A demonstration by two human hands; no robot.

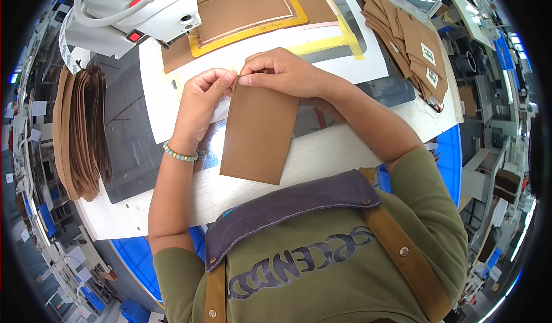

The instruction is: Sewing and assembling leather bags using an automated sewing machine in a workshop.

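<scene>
A flat brown rectangular piece (259,133), looking like leather or coated fabric, hangs at a slight tilt over the near part of the work table. My right hand (282,73) pinches its upper left corner between thumb and fingers. Right beside it, my left hand (207,93) is closed at the same corner, thumb and fingertips pressed together. The fingertips of both hands nearly meet there, and any small thing between them is hidden. The lower end of the piece reaches toward my body.
A white sewing machine (132,18) stands at the far left. Behind my hands lies a yellow template frame (302,15) over brown material. Brown pieces stack at the left (80,133), and more brown pieces with white labels (405,47) lie at the right. Blue bins (451,162) flank the table.
</scene>
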